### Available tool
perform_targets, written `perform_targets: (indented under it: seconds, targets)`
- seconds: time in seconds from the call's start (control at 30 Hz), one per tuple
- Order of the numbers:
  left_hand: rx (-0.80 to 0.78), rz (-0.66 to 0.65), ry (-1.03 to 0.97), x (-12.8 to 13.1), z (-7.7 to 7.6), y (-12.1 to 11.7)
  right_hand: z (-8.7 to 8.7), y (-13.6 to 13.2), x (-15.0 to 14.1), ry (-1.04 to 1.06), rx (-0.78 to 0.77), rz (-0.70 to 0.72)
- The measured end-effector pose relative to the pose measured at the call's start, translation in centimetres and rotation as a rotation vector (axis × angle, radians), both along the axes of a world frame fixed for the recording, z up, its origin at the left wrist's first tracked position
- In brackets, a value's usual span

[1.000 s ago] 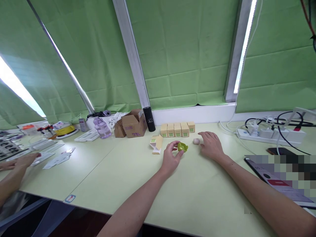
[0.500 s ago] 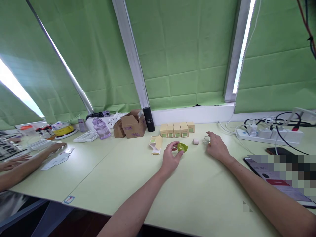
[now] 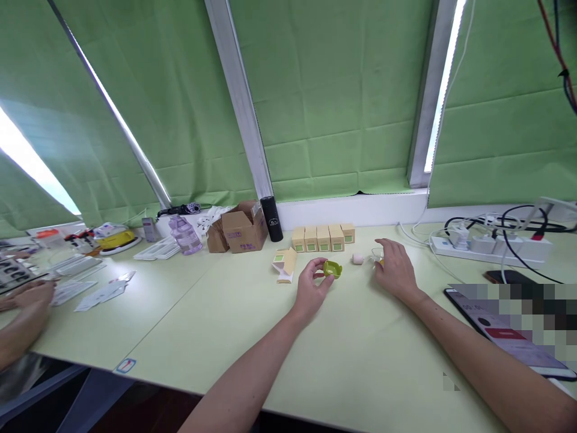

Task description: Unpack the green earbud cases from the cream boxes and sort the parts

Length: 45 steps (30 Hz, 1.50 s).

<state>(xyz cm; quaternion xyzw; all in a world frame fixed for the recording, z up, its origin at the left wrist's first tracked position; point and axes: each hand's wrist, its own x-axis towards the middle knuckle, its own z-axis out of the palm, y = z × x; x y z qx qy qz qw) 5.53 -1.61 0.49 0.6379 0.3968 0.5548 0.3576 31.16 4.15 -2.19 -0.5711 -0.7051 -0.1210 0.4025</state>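
Pinching green cup (image 3: pixel 332 269), left hand (image 3: pixel 311 291); right hand (image 3: pixel 396 269) shifted outward, leaving pale piece (image 3: pixel 357 258) untouched between hands. Right grip near clear item (image 3: pixel 375 254): can't tell.

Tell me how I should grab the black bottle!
I'd wrap around the middle of the black bottle from its front right. It's round and standing, while the brown box crowds its left and the wall is behind.

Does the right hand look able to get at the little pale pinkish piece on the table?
Probably yes: the right hand is close beside the pinkish piece, with nothing solid visible between them except possibly something clear.
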Motion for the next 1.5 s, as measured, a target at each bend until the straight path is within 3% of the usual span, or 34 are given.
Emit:
perform_targets:
  seconds: [0.23,0.37,0.57,1.13,1.5]
  targets:
    - [-0.104,-0.084,-0.143,0.2,0.5,-0.3,2.5,-4.8,-5.5,0.127,0.036,0.284]
    - [-0.171,-0.157,-0.247,0.3,0.6,-0.4,1.9,-6.9,-7.8,0.297,-0.005,0.404]
    - [-0.2,-0.203,-0.295,0.9,0.2,-0.2,0.8,-7.3,-8.6,0.387,0.023,0.521]
    - [-0.324,-0.315,-0.219,2.0,0.6,-1.2,0.8,-7.5,-8.4,0.473,-0.028,0.492]
    - [-0.312,-0.24,-0.078,1.6,-0.5,-0.7,1.5,-7.9,-8.2,0.489,-0.077,0.54]
